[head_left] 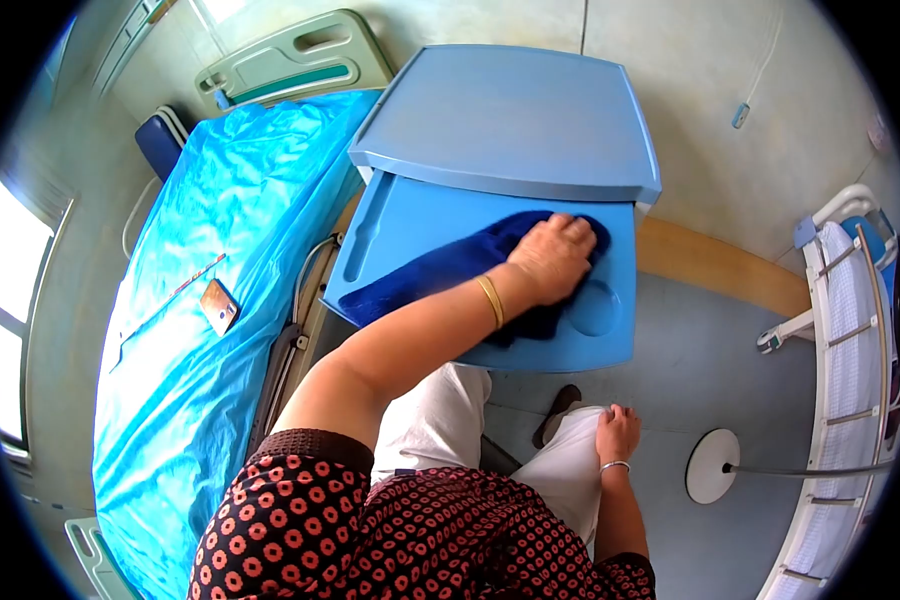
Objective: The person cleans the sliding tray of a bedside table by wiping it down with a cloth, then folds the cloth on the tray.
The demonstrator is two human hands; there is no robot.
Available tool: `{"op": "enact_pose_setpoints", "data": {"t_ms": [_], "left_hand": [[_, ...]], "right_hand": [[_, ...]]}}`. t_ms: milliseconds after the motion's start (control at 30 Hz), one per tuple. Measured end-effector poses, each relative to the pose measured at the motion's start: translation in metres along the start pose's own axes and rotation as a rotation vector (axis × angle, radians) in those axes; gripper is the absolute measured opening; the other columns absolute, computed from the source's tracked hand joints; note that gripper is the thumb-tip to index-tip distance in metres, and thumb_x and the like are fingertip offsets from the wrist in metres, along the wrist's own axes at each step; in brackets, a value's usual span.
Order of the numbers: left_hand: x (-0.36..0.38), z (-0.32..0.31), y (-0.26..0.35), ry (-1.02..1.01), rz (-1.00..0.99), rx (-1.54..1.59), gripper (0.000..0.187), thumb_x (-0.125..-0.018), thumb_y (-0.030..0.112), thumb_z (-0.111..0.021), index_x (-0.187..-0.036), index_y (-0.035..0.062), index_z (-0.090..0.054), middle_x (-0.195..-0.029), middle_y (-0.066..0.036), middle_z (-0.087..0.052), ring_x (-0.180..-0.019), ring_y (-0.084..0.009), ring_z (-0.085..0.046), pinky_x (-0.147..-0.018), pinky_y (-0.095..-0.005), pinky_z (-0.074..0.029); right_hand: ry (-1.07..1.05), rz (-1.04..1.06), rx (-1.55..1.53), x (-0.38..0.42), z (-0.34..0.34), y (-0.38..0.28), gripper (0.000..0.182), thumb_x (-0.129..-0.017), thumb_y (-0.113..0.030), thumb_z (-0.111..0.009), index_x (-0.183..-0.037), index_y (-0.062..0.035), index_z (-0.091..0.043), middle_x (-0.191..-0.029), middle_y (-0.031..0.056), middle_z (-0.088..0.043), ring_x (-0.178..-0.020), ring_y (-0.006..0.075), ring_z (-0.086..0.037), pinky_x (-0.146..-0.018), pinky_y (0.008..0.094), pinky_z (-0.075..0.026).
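Ideally kept flat under even pressure, I'd judge, with its loose tail gathered in, a dark blue cloth (425,275) lies on the pull-out worktop (450,212), directly beneath a person's left hand (553,262), the grip clenched on it; the right hand (618,432), grasping nothing I can see, rests on the person's knee (580,428).

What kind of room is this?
Likely a hospital ward or similar care room: a bedside cabinet with a pull-out tray, a bed covered in blue plastic sheeting, and a second bed with side rails.
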State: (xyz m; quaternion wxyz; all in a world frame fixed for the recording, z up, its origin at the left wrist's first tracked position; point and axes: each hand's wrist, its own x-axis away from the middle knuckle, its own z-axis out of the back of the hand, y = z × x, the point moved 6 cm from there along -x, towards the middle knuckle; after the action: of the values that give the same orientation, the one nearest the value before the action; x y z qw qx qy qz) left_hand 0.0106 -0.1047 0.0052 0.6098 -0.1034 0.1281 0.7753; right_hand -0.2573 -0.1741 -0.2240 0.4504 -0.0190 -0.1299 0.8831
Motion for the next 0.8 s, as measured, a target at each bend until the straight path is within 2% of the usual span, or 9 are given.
{"op": "enact_pose_setpoints", "data": {"t_ms": [33,100,233,367,533,733,800], "left_hand": [[0.004,-0.002,0.011,-0.054,-0.056,-0.004,0.039,-0.083,0.024,-0.057,-0.114,0.0002,-0.053,-0.123,-0.014,-0.049,-0.114,-0.0301,-0.045,-0.098,-0.0374,-0.038],[0.030,0.008,0.026,-0.012,-0.167,0.068,0.043,-0.083,0.024,-0.057,-0.118,-0.0016,-0.052,-0.129,-0.016,-0.046,-0.120,-0.0318,-0.042,-0.100,-0.0382,-0.036],[0.083,0.027,0.016,-0.046,-0.227,0.185,0.049,-0.083,0.024,-0.058,-0.123,-0.0024,-0.049,-0.133,-0.017,-0.044,-0.125,-0.0329,-0.039,-0.103,-0.0394,-0.033],[0.131,0.050,-0.008,-0.145,-0.236,0.048,0.049,-0.083,0.022,-0.059,-0.124,-0.0030,-0.049,-0.134,-0.017,-0.043,-0.127,-0.0317,-0.037,-0.107,-0.0394,-0.031],[0.135,0.061,-0.052,-0.215,0.053,0.009,0.049,-0.087,0.023,-0.055,-0.130,0.0011,-0.045,-0.138,-0.016,-0.039,-0.129,-0.0307,-0.035,-0.108,-0.0380,-0.029],[0.087,0.032,-0.092,0.016,0.210,-0.118,0.044,-0.090,0.025,-0.047,-0.126,-0.0009,-0.048,-0.134,-0.017,-0.043,-0.125,-0.0319,-0.038,-0.107,-0.0380,-0.029],[0.077,0.026,-0.089,-0.005,0.209,-0.135,0.043,-0.090,0.024,-0.048,-0.124,-0.0011,-0.049,-0.132,-0.017,-0.045,-0.124,-0.0318,-0.039,-0.106,-0.0379,-0.030]], "right_hand": [[0.003,0.012,0.009,0.001,0.002,-0.001,0.032,-0.084,-0.029,-0.049,-0.100,-0.0060,-0.064,-0.104,0.0133,-0.059,-0.098,0.0319,-0.052,-0.087,0.0399,-0.043],[0.010,-0.017,-0.001,0.002,0.002,0.001,0.032,-0.083,-0.028,-0.049,-0.101,-0.0063,-0.064,-0.105,0.0133,-0.059,-0.098,0.0321,-0.052,-0.087,0.0400,-0.043],[0.013,-0.011,-0.005,0.005,-0.004,0.010,0.032,-0.083,-0.027,-0.049,-0.103,-0.0069,-0.064,-0.105,0.0133,-0.059,-0.099,0.0325,-0.051,-0.087,0.0401,-0.043],[0.046,-0.010,-0.059,0.009,-0.002,0.012,0.032,-0.083,-0.025,-0.048,-0.104,-0.0074,-0.063,-0.106,0.0133,-0.058,-0.099,0.0331,-0.051,-0.087,0.0407,-0.044],[0.054,0.007,-0.047,0.006,-0.008,0.014,0.032,-0.083,-0.025,-0.046,-0.104,-0.0081,-0.063,-0.106,0.0132,-0.058,-0.098,0.0331,-0.051,-0.086,0.0410,-0.044],[0.031,-0.012,-0.026,0.007,0.001,0.008,0.031,-0.083,-0.025,-0.046,-0.103,-0.0083,-0.063,-0.106,0.0130,-0.058,-0.099,0.0329,-0.052,-0.085,0.0411,-0.045],[0.031,-0.007,-0.049,0.006,-0.001,0.009,0.032,-0.085,-0.027,-0.044,-0.102,-0.0080,-0.064,-0.107,0.0143,-0.058,-0.100,0.0344,-0.051,-0.087,0.0423,-0.043]]}}
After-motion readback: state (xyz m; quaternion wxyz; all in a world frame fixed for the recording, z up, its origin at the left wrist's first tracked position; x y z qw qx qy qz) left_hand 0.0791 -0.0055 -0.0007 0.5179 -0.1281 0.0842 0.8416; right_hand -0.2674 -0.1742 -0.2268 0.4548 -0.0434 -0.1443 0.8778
